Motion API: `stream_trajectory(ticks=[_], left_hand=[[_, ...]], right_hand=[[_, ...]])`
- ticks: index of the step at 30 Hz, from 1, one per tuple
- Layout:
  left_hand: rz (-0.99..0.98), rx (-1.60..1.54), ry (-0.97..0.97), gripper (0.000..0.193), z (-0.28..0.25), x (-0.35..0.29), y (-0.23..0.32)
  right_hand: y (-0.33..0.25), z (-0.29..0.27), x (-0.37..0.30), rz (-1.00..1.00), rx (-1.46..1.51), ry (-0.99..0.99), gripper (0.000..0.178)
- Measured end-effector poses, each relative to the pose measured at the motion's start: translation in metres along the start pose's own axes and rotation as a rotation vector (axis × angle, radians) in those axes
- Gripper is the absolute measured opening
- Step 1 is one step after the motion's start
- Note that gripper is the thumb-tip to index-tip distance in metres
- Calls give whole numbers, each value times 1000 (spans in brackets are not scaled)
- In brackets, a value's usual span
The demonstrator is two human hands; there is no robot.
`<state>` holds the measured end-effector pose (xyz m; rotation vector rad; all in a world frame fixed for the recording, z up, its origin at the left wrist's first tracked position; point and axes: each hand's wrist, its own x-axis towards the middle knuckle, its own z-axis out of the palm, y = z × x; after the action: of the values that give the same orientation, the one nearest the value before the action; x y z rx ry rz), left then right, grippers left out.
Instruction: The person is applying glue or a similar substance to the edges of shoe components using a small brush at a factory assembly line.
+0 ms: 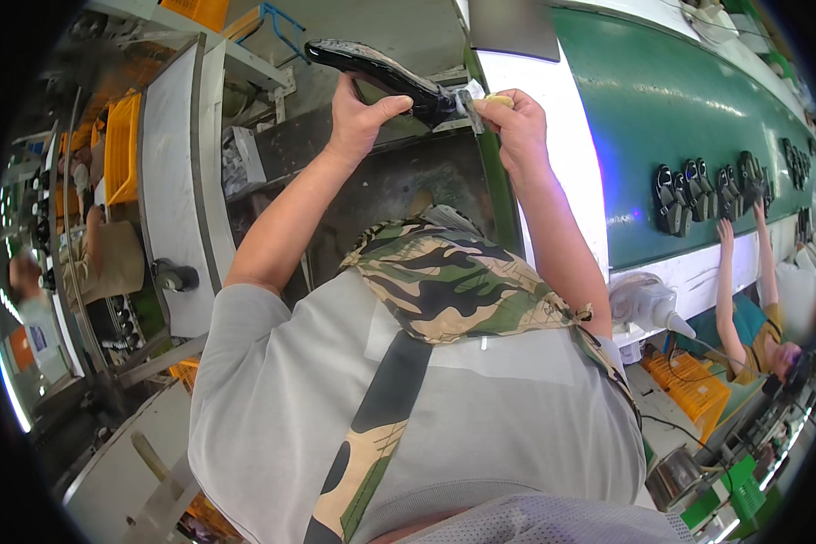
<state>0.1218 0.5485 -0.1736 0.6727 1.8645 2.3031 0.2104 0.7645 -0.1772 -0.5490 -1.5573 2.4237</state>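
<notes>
Nearest me, to the left of the green belt [612, 104], the camouflage apron [462, 276] bunches at the wearer's chest, and if the arms dropped, I think its loose folds could brush the work. Beyond it, still left of the belt, the black shoe [372, 65] is up in the air, toe pointing away from the belt and heel toward it. I see the left hand [357, 118] curled around its middle, thumb along the side, though I can't make out the hidden fingertips; that glossy surface could slide if the grip eased, dropping the shoe into the dark trough [444, 186] left of the belt and scuffing it. The right hand [522, 127], by the belt's left edge, has thumb and forefinger pinched on a yellowish piece [500, 101] at the heel; pressing too hard might mar the finish. Just beside the belt's near edge, a pale bottle [646, 304] appears close to the right elbow, so a backward swing could tip it. Farther off, on the belt, a co-worker's hands [726, 234] are at a row of black shoes [698, 189], where jostling could rub pairs together.
</notes>
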Motion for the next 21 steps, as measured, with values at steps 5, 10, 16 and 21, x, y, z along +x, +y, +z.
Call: stream_trajectory(ticks=[5,10,16,21], left_hand=[[157,249,72,62,-11,-12,13],[132,264,189,62,-33,-25,42],[-8,258,506,50,-154,-33,129],[-364,375,753,48,-328,-47,172]], right_hand=[[4,26,7,78,-64,-44,17],[6,42,12,161,14,-159,18],[10,20,-9,200,113,-161,18],[20,-65,-36,173,45,22,10]])
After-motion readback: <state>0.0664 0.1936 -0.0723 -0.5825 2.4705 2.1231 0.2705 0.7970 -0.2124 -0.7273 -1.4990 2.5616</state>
